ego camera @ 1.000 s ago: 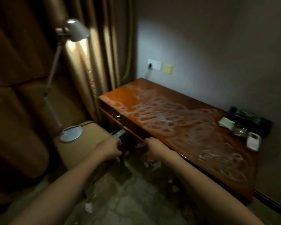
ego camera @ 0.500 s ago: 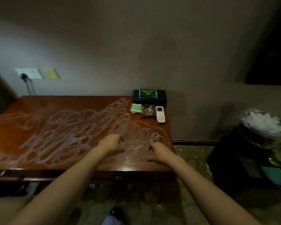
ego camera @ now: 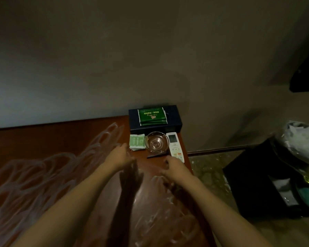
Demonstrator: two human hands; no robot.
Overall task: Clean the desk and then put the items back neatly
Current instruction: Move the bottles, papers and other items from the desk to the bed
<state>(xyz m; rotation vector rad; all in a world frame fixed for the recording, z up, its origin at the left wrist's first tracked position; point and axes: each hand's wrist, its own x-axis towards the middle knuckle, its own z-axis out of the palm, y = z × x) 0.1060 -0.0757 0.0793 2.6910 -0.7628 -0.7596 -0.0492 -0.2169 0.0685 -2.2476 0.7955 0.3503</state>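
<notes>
While both hands (ego camera: pixel 120 155) (ego camera: pixel 174 166) hover over the desk (ego camera: pixel 61 139) near the bowl (ego camera: pixel 157 142), finger positions can't be told.

We see the reddish wooden desk (ego camera: pixel 43 139) covered with whitish looping smears. At its far right corner a black box (ego camera: pixel 173 120) carries a green packet (ego camera: pixel 152 115). In front of the box lie a pale green packet (ego camera: pixel 136 142), a glass bowl (ego camera: pixel 157 142) and a white remote (ego camera: pixel 176 147).
</notes>
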